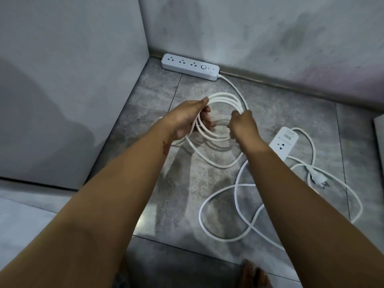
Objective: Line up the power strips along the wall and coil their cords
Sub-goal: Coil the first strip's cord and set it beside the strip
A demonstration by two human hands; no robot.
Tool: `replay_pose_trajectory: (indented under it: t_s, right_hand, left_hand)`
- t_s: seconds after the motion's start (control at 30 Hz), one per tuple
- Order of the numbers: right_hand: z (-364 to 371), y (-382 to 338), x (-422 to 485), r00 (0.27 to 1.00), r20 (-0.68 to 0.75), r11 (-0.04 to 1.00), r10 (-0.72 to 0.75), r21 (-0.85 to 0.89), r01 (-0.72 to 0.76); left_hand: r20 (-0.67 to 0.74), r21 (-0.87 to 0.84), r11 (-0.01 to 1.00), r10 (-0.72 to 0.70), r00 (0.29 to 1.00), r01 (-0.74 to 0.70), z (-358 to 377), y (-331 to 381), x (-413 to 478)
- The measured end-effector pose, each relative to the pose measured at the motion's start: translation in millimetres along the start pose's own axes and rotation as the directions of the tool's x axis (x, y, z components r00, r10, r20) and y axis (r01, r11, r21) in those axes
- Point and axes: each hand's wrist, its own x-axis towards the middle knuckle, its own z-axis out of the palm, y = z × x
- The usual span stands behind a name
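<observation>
A white power strip (190, 66) lies flat against the back wall, close to the corner. Its white cord (225, 100) runs from its right end into a round coil of several loops held above the floor. My left hand (188, 119) grips the coil's left side and my right hand (243, 126) grips its right side. One loop of the coil sags down toward the tiles. A second white power strip (285, 142) lies on the floor at the right, partly behind my right forearm. Its loose cord (209, 202) sprawls in wide loops, with the plug (318, 178) lying beside it.
Grey walls meet in a corner at the back left, with a baseboard (291, 85) along the back wall. The floor is grey stone tile (158, 90). My bare foot (254, 274) shows at the bottom edge. A flat grey edge (379, 140) juts in at the far right.
</observation>
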Motion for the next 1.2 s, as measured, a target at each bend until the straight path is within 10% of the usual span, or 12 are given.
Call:
replay_pose_trajectory:
  t_s: [0.47,0.6,0.97,1.1,1.2]
  right_hand:
    - [-7,-13,-1,0.988,0.074,0.916,-0.139,0.389,0.1]
    - [-5,-16,3,0.998,-0.04,0.844,-0.041,0.534,0.056]
    - [-20,-21,-5,0.98,0.115,0.954,-0.165,0.27,0.129]
    - [-17,-20,-5,0.979,0.076,0.954,-0.191,0.248,0.167]
    - [-14,-16,-6,0.973,0.102,0.955,-0.206,0.236,0.177]
  left_hand:
    - [-0.069,0.039,0.997,0.065,0.995,-0.063,-7,10,4]
    - [0.018,0.402,0.915,-0.042,0.999,0.031,-12,10,0]
    - [0.032,0.383,0.914,0.135,0.99,-0.137,-7,5,0]
    - [-0.238,0.332,0.934,0.22,0.946,-0.134,-5,10,2]
    - [-0.589,0.474,0.88,0.327,0.739,-0.012,-19,6,11]
